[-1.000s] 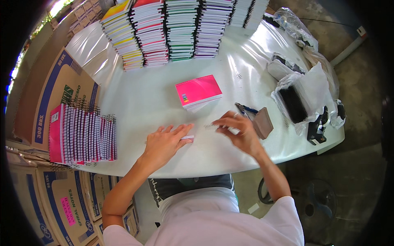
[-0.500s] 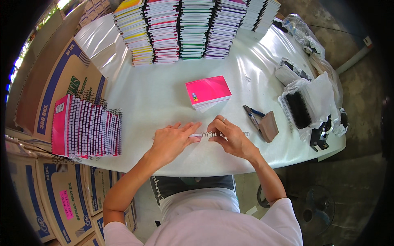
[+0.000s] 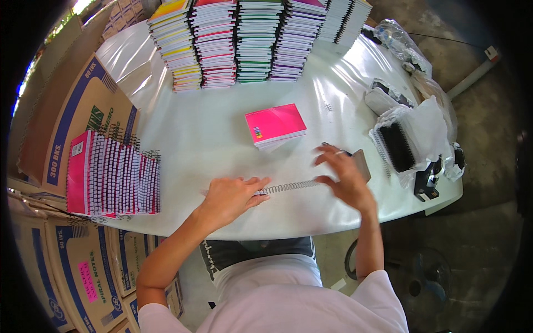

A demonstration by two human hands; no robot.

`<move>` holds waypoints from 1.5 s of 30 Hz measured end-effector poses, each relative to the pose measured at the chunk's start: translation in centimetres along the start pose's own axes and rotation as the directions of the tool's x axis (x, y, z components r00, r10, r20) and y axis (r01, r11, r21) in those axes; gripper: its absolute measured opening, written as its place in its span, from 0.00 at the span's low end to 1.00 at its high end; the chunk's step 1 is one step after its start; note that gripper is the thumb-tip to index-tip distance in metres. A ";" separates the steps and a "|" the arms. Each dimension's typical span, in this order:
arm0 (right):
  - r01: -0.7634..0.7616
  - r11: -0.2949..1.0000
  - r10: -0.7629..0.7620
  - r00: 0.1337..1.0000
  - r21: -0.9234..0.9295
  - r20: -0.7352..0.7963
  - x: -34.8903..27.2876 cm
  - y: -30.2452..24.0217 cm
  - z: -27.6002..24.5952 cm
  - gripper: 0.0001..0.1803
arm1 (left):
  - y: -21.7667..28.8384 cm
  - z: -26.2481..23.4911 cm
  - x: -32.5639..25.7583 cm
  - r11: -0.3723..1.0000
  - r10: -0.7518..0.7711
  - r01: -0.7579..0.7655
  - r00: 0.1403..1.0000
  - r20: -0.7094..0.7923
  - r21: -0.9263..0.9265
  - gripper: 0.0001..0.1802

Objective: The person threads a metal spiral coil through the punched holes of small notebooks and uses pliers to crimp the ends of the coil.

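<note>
White tbl [image 3: 194, 139], w/ cardboard box [image 3: 89, 127] at L & tall notebook stacks [image 3: 239, 50] at far side. Wire-bound pink notebooks [image 3: 122, 177] nr box. Pink pad pile [image 3: 276, 125] mid-tbl. L hand [image 3: 233, 197] closed over a small pad [image 3: 258, 193], mostly hidden. R hand [image 3: 347, 175] blurred, fingers wide; can't tell if touching the thin wire coil [image 3: 288, 187], which runs btwn hands, on near side of pile.
</note>
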State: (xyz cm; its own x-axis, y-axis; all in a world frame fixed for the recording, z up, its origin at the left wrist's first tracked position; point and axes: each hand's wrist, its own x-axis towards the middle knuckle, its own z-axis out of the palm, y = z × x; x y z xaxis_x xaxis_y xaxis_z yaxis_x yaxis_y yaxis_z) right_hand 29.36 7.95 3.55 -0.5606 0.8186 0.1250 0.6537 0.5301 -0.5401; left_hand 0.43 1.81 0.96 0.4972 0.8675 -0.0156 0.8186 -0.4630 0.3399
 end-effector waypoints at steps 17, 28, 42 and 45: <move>0.193 0.981 -0.193 0.976 0.006 0.105 0.0 3.5 0.6 0.23 | -0.8 0.0 -1.5 0.981 0.041 0.005 0.971 -0.237 0.193 0.37; 0.174 0.960 -0.071 0.908 -0.218 0.412 1.8 3.2 0.7 0.36 | -2.1 -1.5 -2.5 0.995 0.059 -0.067 0.991 0.122 0.068 0.31; 0.068 0.783 -0.435 0.772 0.619 0.465 6.0 0.5 2.2 0.23 | -2.0 -0.7 -2.6 0.994 -0.007 0.037 0.964 -0.266 0.107 0.42; 0.036 0.750 -0.458 0.748 0.660 0.481 6.9 0.3 2.1 0.22 | -1.8 -0.2 -3.0 0.995 -0.053 0.073 0.965 -0.257 0.071 0.40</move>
State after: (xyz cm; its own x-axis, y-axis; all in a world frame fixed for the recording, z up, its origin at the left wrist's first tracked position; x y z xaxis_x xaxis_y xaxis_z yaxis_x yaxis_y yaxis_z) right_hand 24.64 13.34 2.53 -0.9631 0.2627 -0.0590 0.1348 0.2808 -0.9503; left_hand -2.57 0.08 0.54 0.3625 0.9082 0.2092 0.8710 -0.4100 0.2707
